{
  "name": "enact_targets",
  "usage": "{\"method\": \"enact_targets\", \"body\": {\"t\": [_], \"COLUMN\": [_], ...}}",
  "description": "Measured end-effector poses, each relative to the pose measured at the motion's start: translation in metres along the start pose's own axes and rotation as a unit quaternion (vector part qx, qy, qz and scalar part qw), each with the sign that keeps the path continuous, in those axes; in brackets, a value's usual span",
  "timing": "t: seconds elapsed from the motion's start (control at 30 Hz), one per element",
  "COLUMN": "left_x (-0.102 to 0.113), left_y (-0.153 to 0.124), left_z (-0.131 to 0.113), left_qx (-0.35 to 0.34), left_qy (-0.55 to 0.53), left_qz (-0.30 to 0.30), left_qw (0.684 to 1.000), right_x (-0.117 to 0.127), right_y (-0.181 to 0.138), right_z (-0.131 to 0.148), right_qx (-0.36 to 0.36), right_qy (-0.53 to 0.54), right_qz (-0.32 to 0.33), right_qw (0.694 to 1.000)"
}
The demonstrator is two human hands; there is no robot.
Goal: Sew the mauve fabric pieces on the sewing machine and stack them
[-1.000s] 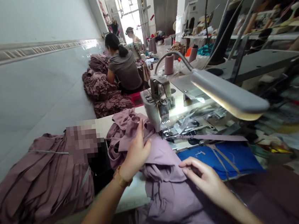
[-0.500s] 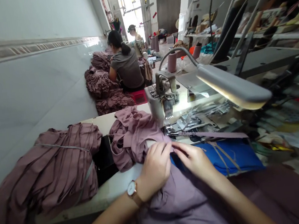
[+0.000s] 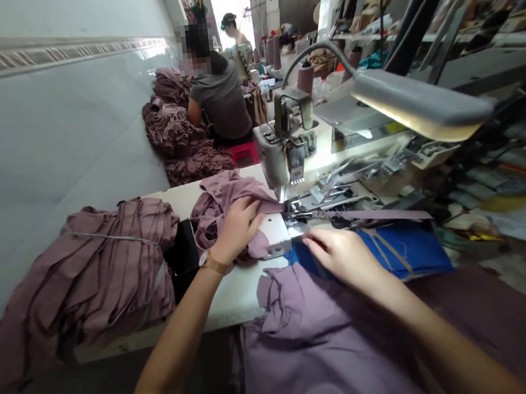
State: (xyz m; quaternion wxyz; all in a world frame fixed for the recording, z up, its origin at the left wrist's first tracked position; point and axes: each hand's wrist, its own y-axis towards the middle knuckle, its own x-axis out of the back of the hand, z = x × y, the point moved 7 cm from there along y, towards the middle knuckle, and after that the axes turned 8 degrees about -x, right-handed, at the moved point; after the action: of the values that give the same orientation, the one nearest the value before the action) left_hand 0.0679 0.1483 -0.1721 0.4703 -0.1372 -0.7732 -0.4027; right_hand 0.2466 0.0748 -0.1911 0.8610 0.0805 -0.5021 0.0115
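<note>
My left hand (image 3: 237, 230) lies on a bunched mauve fabric piece (image 3: 213, 193) left of the sewing machine's needles, its fingers stretched out and the thumb apart. A watch strap (image 3: 214, 265) circles that wrist. The fabric's edge reaches the presser foot of the sewing machine (image 3: 285, 138). In front of the foot, my right hand (image 3: 339, 251) is closed, thumb and fingertips together; whatever is between them is hidden. Just behind it, a narrow mauve strip (image 3: 378, 215) runs into the machine from the right. More mauve cloth (image 3: 315, 335) is heaped below, at my lap.
A tied bundle of mauve pieces (image 3: 115, 269) lies on the table's left. A blue packet (image 3: 405, 251) is at the right. The lamp (image 3: 422, 105) overhangs the machine. Ahead, a person in a grey shirt (image 3: 222, 98) sits beside piled cloth (image 3: 171, 125); another person is farther back.
My left hand has moved away from the right hand, forward and left onto the bunched fabric. The metal plate before the needles is uncovered. The lap cloth no longer reaches my hands.
</note>
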Motion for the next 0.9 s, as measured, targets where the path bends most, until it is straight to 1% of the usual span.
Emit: {"method": "enact_targets", "body": {"t": [0.07,0.1,0.13,0.17,0.2,0.27,0.33,0.4,0.5,0.57,0.6,0.67,0.7,0.77,0.83,0.87,0.9], "left_x": [0.014,0.019,0.019,0.014,0.006,-0.015,-0.032,-0.044,-0.059,-0.068,-0.070,-0.064,-0.057,-0.037,-0.014,-0.004,0.004], "left_y": [-0.019,-0.030,-0.039,-0.048,-0.055,-0.066,-0.075,-0.080,-0.081,-0.079,-0.077,-0.072,-0.069,-0.063,-0.052,-0.045,-0.038], "left_z": [-0.014,-0.028,-0.043,-0.060,-0.074,-0.095,-0.100,-0.095,-0.081,-0.078,-0.080,-0.090,-0.096,-0.107,-0.113,-0.112,-0.108], "left_qx": [0.049,0.068,0.078,0.082,0.086,0.109,0.149,0.183,0.217,0.216,0.211,0.202,0.201,0.203,0.194,0.186,0.178], "left_qy": [0.029,0.034,0.025,0.001,-0.031,-0.111,-0.180,-0.210,-0.162,-0.137,-0.141,-0.180,-0.214,-0.296,-0.369,-0.385,-0.383], "left_qz": [-0.064,-0.087,-0.093,-0.074,-0.042,0.034,0.076,0.089,0.101,0.103,0.097,0.060,0.038,0.002,-0.028,-0.044,-0.062], "left_qw": [0.996,0.993,0.992,0.994,0.995,0.987,0.969,0.956,0.957,0.961,0.962,0.961,0.955,0.933,0.909,0.903,0.904], "right_x": [-0.015,-0.023,-0.032,-0.038,-0.042,-0.042,-0.034,-0.025,-0.022,-0.025,-0.027,-0.029,-0.029,-0.026,-0.022,-0.021,-0.020], "right_y": [-0.013,-0.020,-0.026,-0.031,-0.035,-0.042,-0.048,-0.056,-0.067,-0.074,-0.078,-0.086,-0.089,-0.090,-0.085,-0.080,-0.073], "right_z": [-0.014,-0.020,-0.024,-0.025,-0.024,-0.018,-0.011,-0.010,-0.023,-0.037,-0.043,-0.055,-0.060,-0.061,-0.048,-0.039,-0.030], "right_qx": [-0.031,-0.045,-0.053,-0.057,-0.056,-0.042,-0.029,-0.031,-0.073,-0.106,-0.119,-0.144,-0.152,-0.149,-0.110,-0.089,-0.077], "right_qy": [0.041,0.058,0.073,0.084,0.091,0.117,0.165,0.215,0.240,0.244,0.247,0.257,0.267,0.310,0.372,0.398,0.420], "right_qz": [0.043,0.067,0.087,0.100,0.104,0.087,0.055,0.033,0.030,0.028,0.030,0.031,0.031,0.044,0.093,0.122,0.143], "right_qw": [0.998,0.995,0.992,0.990,0.989,0.988,0.984,0.976,0.968,0.964,0.961,0.955,0.951,0.938,0.917,0.905,0.893]}}
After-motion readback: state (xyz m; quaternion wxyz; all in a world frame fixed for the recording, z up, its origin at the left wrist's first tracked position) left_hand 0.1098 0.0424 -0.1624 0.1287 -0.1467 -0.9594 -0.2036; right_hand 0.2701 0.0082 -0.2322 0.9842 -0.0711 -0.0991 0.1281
